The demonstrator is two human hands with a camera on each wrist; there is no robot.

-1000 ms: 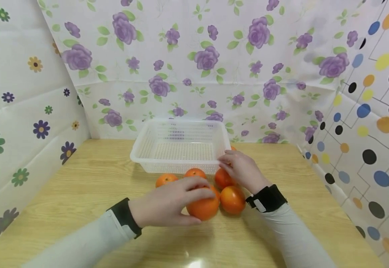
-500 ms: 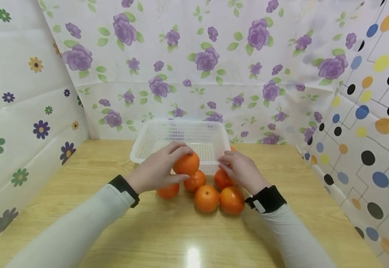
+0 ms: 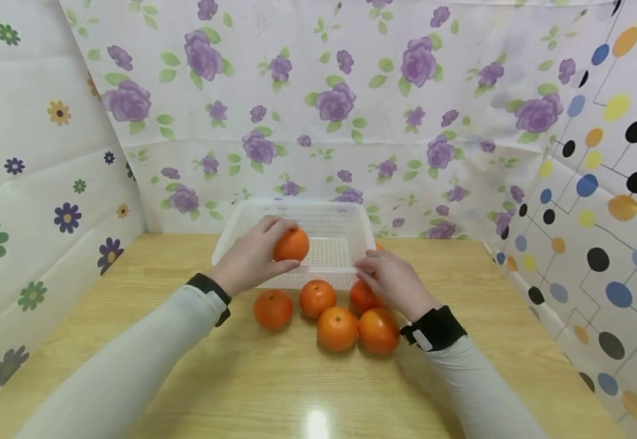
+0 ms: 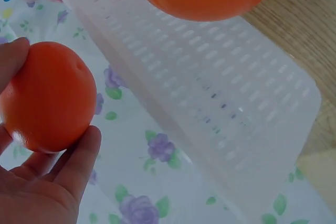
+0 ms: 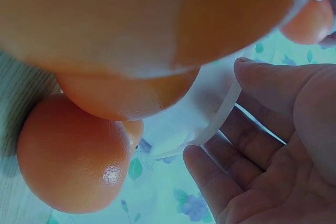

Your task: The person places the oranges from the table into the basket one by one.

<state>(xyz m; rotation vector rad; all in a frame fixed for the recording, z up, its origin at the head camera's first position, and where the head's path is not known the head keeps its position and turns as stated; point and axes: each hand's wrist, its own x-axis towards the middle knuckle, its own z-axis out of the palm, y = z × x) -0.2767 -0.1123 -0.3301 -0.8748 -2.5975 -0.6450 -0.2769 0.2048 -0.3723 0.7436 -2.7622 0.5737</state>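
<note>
My left hand [image 3: 249, 256] grips an orange [image 3: 292, 244] between thumb and fingers, above the front of the white plastic basket [image 3: 285, 280]. In the left wrist view the held orange [image 4: 50, 98] hangs apart from the basket wall [image 4: 210, 93]. At the basket's front right corner, my right hand [image 3: 392, 280] pinches the rim, with the thumb on one side and fingers on the other in the right wrist view. Several oranges [image 3: 338, 328] lie on the table in front of the basket, some close by the right hand. Another orange [image 3: 380, 247] is mostly hidden behind that hand.
A wood-grain table [image 3: 252, 390] carries everything. Behind the basket hangs a floral cloth [image 3: 296, 110]. Patterned sheets stand at both sides, a flowered one [image 3: 33, 201] on the left and a dotted one [image 3: 614, 231] on the right.
My left hand has lifted an orange from the group and carried it forward and left, up over the basket. The right hand has stayed at the basket's corner.
</note>
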